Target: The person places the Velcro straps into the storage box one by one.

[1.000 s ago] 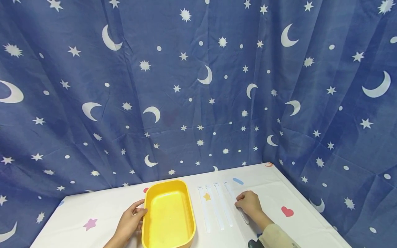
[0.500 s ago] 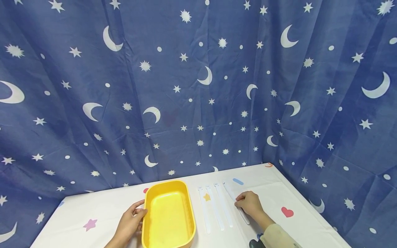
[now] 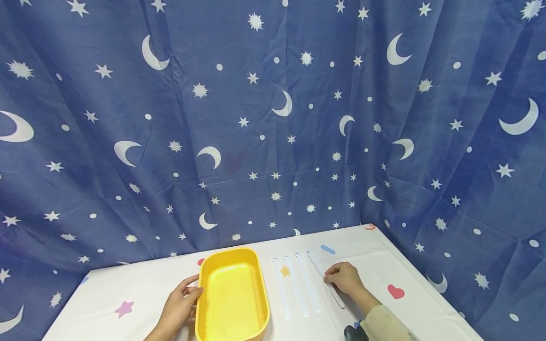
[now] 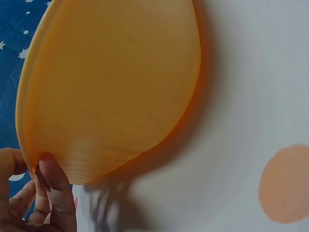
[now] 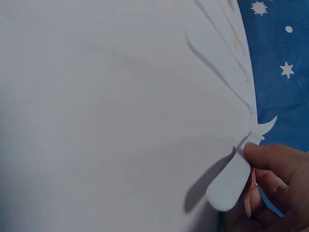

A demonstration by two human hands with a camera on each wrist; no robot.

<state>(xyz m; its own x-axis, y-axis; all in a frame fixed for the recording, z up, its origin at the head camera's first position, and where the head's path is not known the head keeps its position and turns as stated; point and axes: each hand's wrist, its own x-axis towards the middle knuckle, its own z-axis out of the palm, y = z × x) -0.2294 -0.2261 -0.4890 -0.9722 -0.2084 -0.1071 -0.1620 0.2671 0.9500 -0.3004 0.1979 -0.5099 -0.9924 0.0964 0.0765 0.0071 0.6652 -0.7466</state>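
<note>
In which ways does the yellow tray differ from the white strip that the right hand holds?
The tray is yellow; the strip is white. The tray is wide and deep, with raised walls; the strip is narrow, thin and flat. The left hand holds the tray at its edge, while the right hand pinches the strip. Both have rounded ends.

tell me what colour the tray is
The tray is yellow, seen best in the head view.

No readable text, label, brand, number or sign in head view or either wrist view. Only candidate: small dark mark [image 3: 413, 336] on right sleeve [image 3: 386, 324], low in head view; too small to make out.
</note>
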